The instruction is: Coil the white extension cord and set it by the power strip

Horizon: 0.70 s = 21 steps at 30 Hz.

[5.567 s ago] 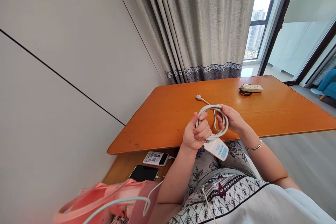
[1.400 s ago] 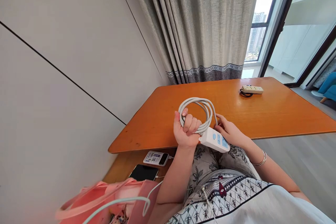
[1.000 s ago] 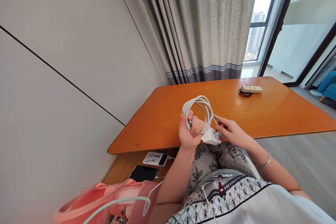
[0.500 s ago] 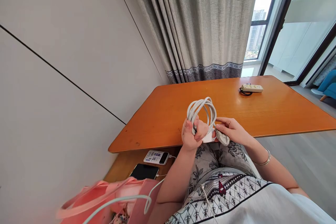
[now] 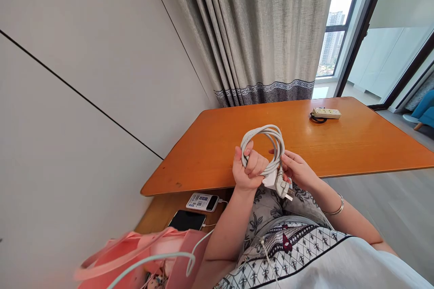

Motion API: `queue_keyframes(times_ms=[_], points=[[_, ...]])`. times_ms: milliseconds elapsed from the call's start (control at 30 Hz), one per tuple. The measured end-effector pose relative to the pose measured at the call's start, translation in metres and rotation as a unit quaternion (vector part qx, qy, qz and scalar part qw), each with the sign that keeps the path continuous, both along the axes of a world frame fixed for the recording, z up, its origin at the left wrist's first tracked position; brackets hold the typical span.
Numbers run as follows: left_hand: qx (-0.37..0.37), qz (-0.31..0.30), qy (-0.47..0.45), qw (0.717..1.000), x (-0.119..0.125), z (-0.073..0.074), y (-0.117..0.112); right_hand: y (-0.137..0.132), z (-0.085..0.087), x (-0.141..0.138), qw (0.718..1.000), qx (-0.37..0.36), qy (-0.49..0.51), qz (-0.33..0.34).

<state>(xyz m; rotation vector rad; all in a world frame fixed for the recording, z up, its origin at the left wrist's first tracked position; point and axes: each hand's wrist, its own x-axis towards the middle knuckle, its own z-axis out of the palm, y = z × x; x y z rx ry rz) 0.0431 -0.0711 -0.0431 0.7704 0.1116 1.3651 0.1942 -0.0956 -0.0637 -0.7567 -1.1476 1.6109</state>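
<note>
The table [image 5: 203,153] is reached only at its near edge, where the coil [image 5: 278,142] is held up in front of the body, and by this overhang some risk is brought: if the coil were let slip, it could be dropped toward the lap [image 5: 266,207] or the floor rather than caught by the tabletop. The loops themselves could be sprung open, since no tie can be seen around them and they seem to be kept round by grip alone. By the weight of the strip [image 5: 270,181], mostly hidden below the loops, the bundle could be pulled lopsided and the lower turns dragged out. The plug [image 5: 282,187] is hung at the lower right with its prongs pointed outward and down; it could be swung about, the last turn loosened by it, or the prongs snagged in cloth. By the left hand [image 5: 251,169] the left side of the loops is gripped, its fingers curled tightly inward and the thumb raised beside the strands. By the right hand [image 5: 298,169] the opposite side is pinched, the thumb laid near the strands and one fingertip shown behind them, inside the ring; its lower fingers are bent behind the plug, and whether the plug is touched by them cannot be told.
</note>
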Motion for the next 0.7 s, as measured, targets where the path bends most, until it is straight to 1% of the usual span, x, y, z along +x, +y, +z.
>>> queue_keyframes(times_ms=[100, 233, 400, 500, 600, 700], points=[[-0.006, -0.006, -0.013, 1.000, 0.001, -0.001, 0.001, -0.001, 0.000, -0.003, 0.999, -0.007, 0.029, -0.012], [-0.043, -0.003, -0.024, 0.999, 0.004, 0.001, 0.003, -0.001, -0.002, -0.009, 0.997, 0.000, 0.053, -0.052], [-0.121, -0.010, -0.053, 0.991, 0.014, 0.002, 0.012, 0.010, -0.008, -0.010, 0.992, 0.008, 0.043, -0.118], [-0.176, -0.004, -0.062, 0.982, 0.021, 0.000, 0.022, 0.019, -0.014, -0.009, 0.989, 0.012, 0.047, -0.138], [-0.196, 0.011, -0.055, 0.979, 0.025, -0.004, 0.029, 0.023, -0.019, -0.010, 0.987, -0.018, 0.071, -0.145], [-0.186, 0.015, -0.058, 0.981, 0.026, -0.007, 0.033, 0.023, -0.021, -0.010, 0.982, -0.064, 0.107, -0.140]])
